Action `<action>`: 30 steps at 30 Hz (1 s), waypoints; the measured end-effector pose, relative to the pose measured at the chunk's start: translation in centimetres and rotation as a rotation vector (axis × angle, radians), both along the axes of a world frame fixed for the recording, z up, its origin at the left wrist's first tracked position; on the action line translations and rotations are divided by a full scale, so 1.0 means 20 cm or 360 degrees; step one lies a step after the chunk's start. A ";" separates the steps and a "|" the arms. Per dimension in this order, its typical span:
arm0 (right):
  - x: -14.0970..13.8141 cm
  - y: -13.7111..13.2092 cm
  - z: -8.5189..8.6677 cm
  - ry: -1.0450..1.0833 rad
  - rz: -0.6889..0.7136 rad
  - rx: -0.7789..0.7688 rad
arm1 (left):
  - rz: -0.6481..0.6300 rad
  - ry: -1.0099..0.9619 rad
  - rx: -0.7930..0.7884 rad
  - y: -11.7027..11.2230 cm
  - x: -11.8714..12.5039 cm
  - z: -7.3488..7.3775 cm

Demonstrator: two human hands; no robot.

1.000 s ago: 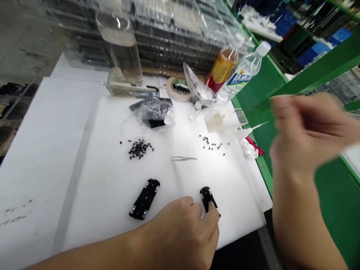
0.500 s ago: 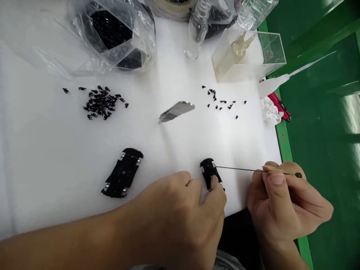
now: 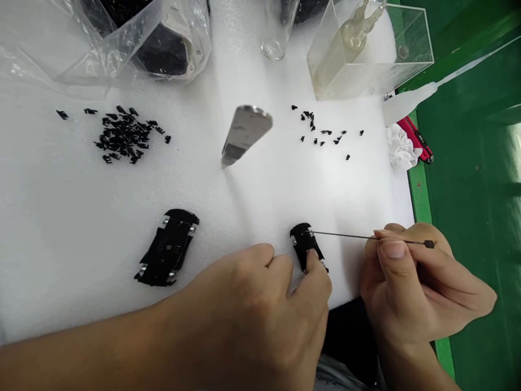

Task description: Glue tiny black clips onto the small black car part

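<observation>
My left hand [image 3: 264, 309] is closed, with a finger pressed onto a small black toy car chassis [image 3: 303, 241] that lies on the white foam sheet [image 3: 260, 201]. Part of the chassis is hidden under that hand. Between thumb and fingers, my right hand [image 3: 407, 282] pinches a thin metal rod [image 3: 350, 235] with a dark knob at its outer end. The rod's tip meets the silvery side fitting near the far end of the chassis. To the left lies a second, larger-looking black car chassis [image 3: 167, 248] with silvery fittings at its corners.
A pointed flat metal tool [image 3: 247, 133] stands upright in the foam. Loose black bits lie in a pile [image 3: 124, 134] and scattered [image 3: 312, 126]. Behind are a plastic bag [image 3: 199, 41], a clear box [image 3: 374, 79], a white nozzle [image 3: 409, 104], crumpled tissue [image 3: 401, 146] and a red cutter [image 3: 415, 138].
The camera view has shifted closer and slightly down, so the things at the back sit higher in the picture. Both hands, the rod and the held chassis keep nearly the same arrangement.
</observation>
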State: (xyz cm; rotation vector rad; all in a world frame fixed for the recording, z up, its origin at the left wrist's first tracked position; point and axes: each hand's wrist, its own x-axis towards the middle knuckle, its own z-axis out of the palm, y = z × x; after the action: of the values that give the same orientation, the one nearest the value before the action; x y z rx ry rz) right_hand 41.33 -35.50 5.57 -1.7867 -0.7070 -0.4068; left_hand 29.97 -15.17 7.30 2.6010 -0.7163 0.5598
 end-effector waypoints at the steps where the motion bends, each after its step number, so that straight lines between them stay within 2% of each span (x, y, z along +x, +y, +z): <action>1: 0.00 0.00 0.00 -0.0007 -0.0011 -0.0001 | 0.0012 0.0031 0.0011 0.00 0.00 0.00; 8: -0.01 -0.01 0.00 0.0035 0.0004 0.0052 | 0.0010 0.0169 0.0031 -0.02 0.02 0.03; 12: -0.01 0.00 0.01 0.0044 0.0072 0.0034 | -0.0004 0.0148 0.0062 0.01 0.01 0.05; 17: -0.01 0.01 0.02 0.0043 0.0081 -0.0064 | -0.0138 0.0070 0.0087 0.05 0.00 0.07; 30: -0.01 0.02 0.02 0.0041 0.0077 -0.0056 | -0.0136 0.0065 0.0025 0.04 0.03 0.07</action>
State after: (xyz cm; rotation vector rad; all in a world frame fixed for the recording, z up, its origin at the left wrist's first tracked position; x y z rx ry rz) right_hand 41.14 -35.06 5.96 -1.8010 -0.7418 -0.3402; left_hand 30.56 -14.40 8.73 2.5743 -0.8171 0.4762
